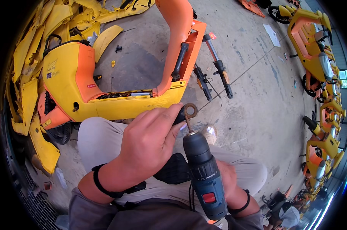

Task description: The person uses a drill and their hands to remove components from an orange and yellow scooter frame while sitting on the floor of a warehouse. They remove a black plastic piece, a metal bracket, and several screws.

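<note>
— Concrete floor (254, 111), workshop; yellow panels (27, 99) heaped along its left edge, scooters (321, 157) lined along its right. Where's the work?
— Held above the floor, near the lower edge of a scooter body (131, 109). Right hand (228, 178) grips a drill (204, 168), fingers mostly hidden; left hand (146, 132) pinches a black ring-ended piece (185, 110) by the bit (189, 125). Contact: cannot tell.
— Handling?
— Drill likely heavy, rigid; hold its handle. Ring-ended piece probably light, stiff, sturdy; pinch behind the ring, clear of the bit.
— Count?
— One drill, one bit, one ring-ended piece, one scooter body, two fork legs (224, 76). Panels overlap; uncounted.
</note>
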